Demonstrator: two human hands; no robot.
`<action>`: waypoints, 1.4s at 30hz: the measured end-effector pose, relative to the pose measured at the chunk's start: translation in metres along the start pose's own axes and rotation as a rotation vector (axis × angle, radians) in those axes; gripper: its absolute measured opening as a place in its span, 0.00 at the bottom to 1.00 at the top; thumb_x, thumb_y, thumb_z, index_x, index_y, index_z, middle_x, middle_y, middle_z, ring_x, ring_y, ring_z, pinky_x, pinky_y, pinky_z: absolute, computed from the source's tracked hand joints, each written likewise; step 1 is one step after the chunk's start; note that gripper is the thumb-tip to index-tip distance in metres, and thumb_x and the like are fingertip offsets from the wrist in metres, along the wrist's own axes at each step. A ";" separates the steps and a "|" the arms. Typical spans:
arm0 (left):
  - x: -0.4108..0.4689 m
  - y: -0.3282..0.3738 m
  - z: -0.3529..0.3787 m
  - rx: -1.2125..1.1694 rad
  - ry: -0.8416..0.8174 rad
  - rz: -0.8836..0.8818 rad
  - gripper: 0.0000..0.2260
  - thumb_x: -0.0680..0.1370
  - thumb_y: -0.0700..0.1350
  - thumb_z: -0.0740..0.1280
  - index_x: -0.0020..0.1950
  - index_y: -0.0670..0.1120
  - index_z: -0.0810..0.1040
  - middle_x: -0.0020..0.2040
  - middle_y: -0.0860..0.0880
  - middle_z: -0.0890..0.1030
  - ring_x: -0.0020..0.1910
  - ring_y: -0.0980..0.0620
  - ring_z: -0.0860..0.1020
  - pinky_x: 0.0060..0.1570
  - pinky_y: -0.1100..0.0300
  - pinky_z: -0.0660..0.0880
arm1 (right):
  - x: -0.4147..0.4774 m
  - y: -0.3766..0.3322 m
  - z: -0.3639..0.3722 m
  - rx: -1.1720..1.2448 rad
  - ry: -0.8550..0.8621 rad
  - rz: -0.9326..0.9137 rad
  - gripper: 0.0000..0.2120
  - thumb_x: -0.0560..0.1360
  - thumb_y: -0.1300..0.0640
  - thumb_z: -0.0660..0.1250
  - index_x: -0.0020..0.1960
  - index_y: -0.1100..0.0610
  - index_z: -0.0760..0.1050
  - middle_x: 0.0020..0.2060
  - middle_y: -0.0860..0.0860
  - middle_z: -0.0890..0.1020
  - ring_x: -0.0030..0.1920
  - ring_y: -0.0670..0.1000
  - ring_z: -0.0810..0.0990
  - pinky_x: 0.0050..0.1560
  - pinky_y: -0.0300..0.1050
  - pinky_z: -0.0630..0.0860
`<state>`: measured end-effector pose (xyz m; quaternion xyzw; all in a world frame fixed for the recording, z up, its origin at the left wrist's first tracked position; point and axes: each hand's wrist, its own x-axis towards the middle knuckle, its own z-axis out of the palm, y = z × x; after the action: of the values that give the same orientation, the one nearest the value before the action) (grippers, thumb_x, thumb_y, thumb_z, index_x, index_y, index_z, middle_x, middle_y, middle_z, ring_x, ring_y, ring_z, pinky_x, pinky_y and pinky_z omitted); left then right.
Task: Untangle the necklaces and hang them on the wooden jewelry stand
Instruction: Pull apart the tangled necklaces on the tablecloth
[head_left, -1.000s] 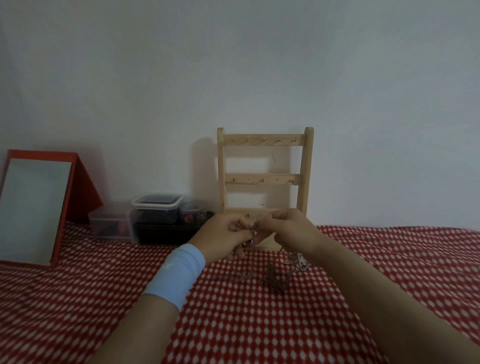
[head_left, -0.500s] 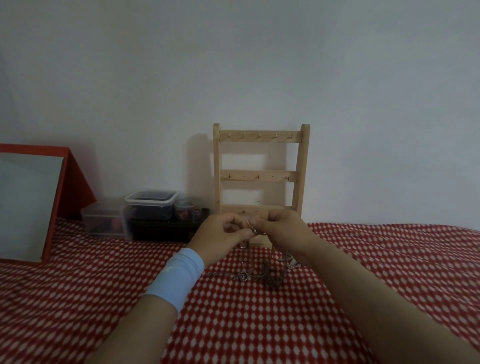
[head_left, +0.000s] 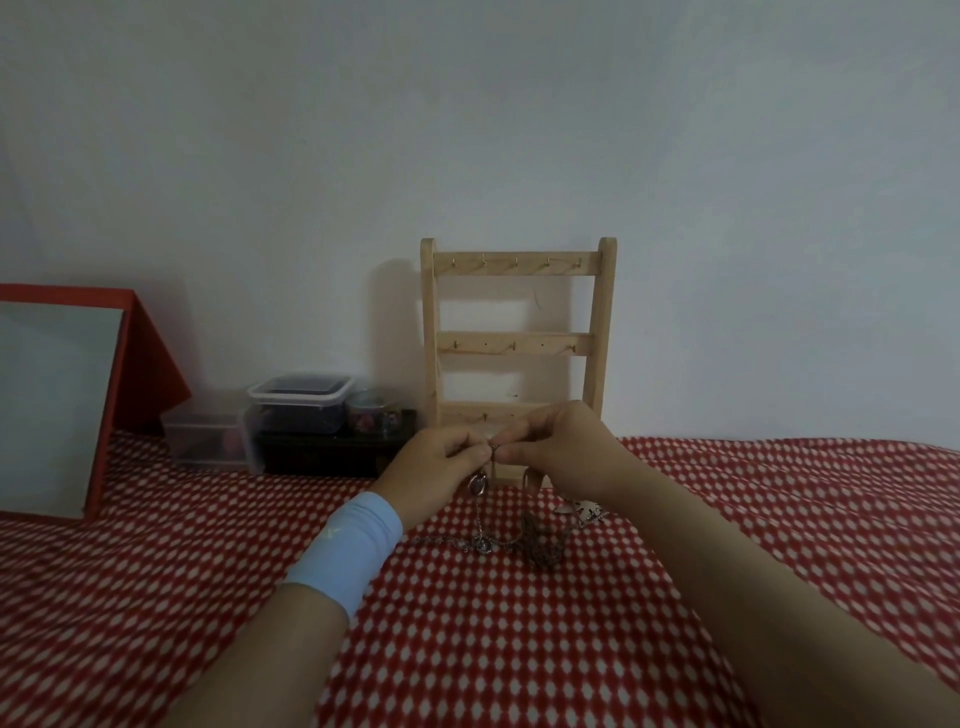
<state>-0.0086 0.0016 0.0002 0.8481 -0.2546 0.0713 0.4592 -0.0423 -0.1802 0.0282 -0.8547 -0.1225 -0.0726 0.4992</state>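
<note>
The wooden jewelry stand (head_left: 517, 343) leans upright against the wall, its three rails of small hooks bare. In front of its base my left hand (head_left: 436, 470) and my right hand (head_left: 563, 449) meet, both pinching a thin chain of the tangled necklaces (head_left: 519, 538). An oval pendant (head_left: 477, 484) dangles under my left fingers. The rest of the chains lie in a dark clump on the red checked cloth (head_left: 519, 649) below my hands, with a pale charm (head_left: 587, 509) by my right wrist. A light blue wristband (head_left: 345, 545) wraps my left wrist.
A red-framed mirror (head_left: 57, 410) leans at the far left. Clear plastic boxes (head_left: 296, 410) and a small jar (head_left: 371, 415) sit on a dark tray (head_left: 332, 452) left of the stand. The wall rises right behind them.
My hands have risen slightly with the pinched chain, lifting the oval pendant off the cloth. The view has shifted a little to the right, so the mirror sits nearer the left edge.
</note>
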 end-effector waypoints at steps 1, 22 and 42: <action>0.000 0.000 0.000 0.007 -0.015 0.003 0.11 0.80 0.43 0.63 0.39 0.48 0.80 0.37 0.52 0.80 0.38 0.58 0.76 0.43 0.65 0.71 | 0.001 0.001 0.000 -0.030 0.011 -0.010 0.03 0.75 0.62 0.75 0.46 0.61 0.87 0.32 0.43 0.86 0.27 0.49 0.80 0.23 0.31 0.72; -0.002 0.007 -0.003 -0.140 -0.084 -0.152 0.19 0.83 0.55 0.55 0.65 0.49 0.79 0.59 0.51 0.82 0.59 0.55 0.78 0.63 0.61 0.69 | 0.001 -0.006 0.000 -0.095 -0.156 -0.101 0.08 0.82 0.57 0.66 0.47 0.56 0.81 0.39 0.47 0.87 0.26 0.44 0.81 0.26 0.35 0.75; -0.001 0.016 -0.009 -0.215 0.014 -0.077 0.05 0.78 0.45 0.69 0.44 0.50 0.84 0.40 0.54 0.82 0.37 0.59 0.77 0.43 0.66 0.74 | 0.006 -0.001 0.006 0.153 -0.039 0.050 0.16 0.83 0.54 0.58 0.41 0.59 0.77 0.35 0.53 0.75 0.37 0.50 0.73 0.41 0.45 0.72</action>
<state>-0.0170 0.0019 0.0170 0.8025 -0.2248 0.0315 0.5518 -0.0370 -0.1735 0.0276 -0.8182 -0.1158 -0.0338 0.5622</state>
